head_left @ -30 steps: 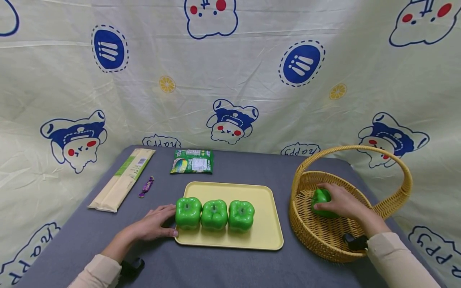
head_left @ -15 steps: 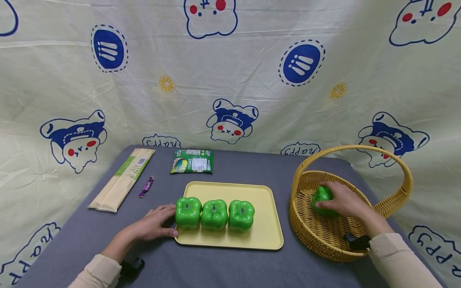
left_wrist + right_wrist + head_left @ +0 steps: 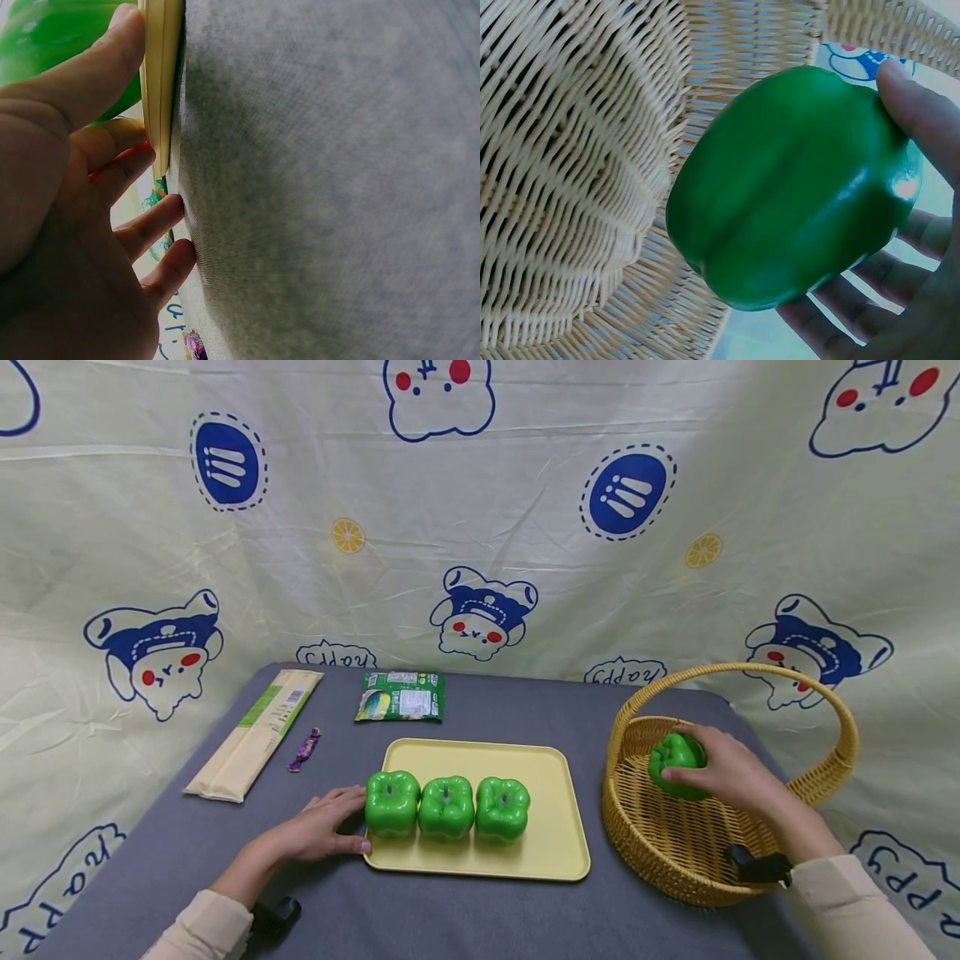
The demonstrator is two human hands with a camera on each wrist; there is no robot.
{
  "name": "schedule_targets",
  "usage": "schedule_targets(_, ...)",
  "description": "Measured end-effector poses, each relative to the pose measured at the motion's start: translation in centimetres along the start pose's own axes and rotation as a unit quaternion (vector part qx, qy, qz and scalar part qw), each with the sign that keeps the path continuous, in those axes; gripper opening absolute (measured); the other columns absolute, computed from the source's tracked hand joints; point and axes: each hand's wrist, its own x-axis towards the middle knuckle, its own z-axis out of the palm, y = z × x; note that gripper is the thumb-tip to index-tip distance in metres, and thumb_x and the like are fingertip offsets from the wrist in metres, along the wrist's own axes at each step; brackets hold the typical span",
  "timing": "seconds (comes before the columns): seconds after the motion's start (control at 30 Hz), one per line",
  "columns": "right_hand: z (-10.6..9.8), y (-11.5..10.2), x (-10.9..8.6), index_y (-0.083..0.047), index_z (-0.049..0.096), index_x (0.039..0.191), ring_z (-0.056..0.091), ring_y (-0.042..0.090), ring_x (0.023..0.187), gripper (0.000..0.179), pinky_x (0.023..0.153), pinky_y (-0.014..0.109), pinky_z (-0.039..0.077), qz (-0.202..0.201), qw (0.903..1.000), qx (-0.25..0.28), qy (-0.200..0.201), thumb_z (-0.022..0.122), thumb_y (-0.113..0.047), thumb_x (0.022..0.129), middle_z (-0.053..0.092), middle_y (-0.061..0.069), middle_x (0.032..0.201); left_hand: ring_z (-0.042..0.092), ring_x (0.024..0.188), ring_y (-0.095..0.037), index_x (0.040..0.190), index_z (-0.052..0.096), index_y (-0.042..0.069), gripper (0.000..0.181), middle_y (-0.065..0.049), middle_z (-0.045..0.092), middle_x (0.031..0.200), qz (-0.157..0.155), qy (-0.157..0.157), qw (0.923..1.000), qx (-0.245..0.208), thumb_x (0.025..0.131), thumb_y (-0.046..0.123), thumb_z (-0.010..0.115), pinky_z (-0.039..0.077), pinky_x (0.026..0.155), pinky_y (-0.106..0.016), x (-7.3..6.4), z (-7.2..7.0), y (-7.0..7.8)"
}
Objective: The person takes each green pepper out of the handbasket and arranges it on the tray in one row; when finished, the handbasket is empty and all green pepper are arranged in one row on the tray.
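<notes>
My right hand [image 3: 723,764] grips a green bell pepper [image 3: 677,766] inside the wicker basket [image 3: 630,843]. In the right wrist view the pepper [image 3: 795,187] sits between thumb and fingers, apart from the basket floor. Three more green peppers stand in a row on the pale yellow tray [image 3: 551,827]: a left one [image 3: 392,804], a middle one [image 3: 446,807] and a right one [image 3: 502,810]. At the tray's left edge rests my left hand [image 3: 322,827], thumb and fingers spread and touching the rim, as the left wrist view shows.
Behind the tray lies a green packet [image 3: 400,697]. A small purple wrapped candy [image 3: 304,750] and a long cream package [image 3: 255,735] lie to the left on the grey tabletop [image 3: 510,702]. The basket's tall handle [image 3: 750,668] arches over its opening.
My right hand has lifted the bell pepper slightly up from the basket floor and tilted it. The left hand, tray and other peppers have stayed in place.
</notes>
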Motion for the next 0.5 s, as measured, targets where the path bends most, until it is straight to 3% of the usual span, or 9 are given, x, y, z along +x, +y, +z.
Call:
schedule_targets(0.33, -1.2, -1.7, -1.6, -0.003, 0.039, 0.141, 0.052, 0.033, 0.098, 0.091, 0.067, 0.032, 0.042, -0.001, 0.9997, -0.007, 0.025, 0.063, -0.064, 0.077, 0.049, 0.026, 0.125, 0.028, 0.136, -0.045, 0.143, 0.039, 0.004, 0.080, -0.019, 0.037, 0.148, -0.006, -0.002, 1.0000, -0.003, 0.082, 0.045, 0.068, 0.018, 0.103, -0.071, 0.0, 0.1, 0.0)
schedule_targets(0.5, -1.5, -2.5, -2.5, -0.004, 0.040, 0.140, 0.053, 0.035, 0.102, 0.087, 0.071, 0.040, 0.047, -0.012, 0.9989, 0.005, 0.045, 0.065, -0.060, 0.078, 0.049, 0.025, 0.127, 0.028, 0.136, -0.044, 0.143, 0.039, 0.004, 0.079, -0.019, 0.037, 0.148, -0.008, -0.003, 0.9999, -0.005, 0.082, 0.045, 0.069, 0.018, 0.103, -0.071, 0.0, 0.1, 0.0)
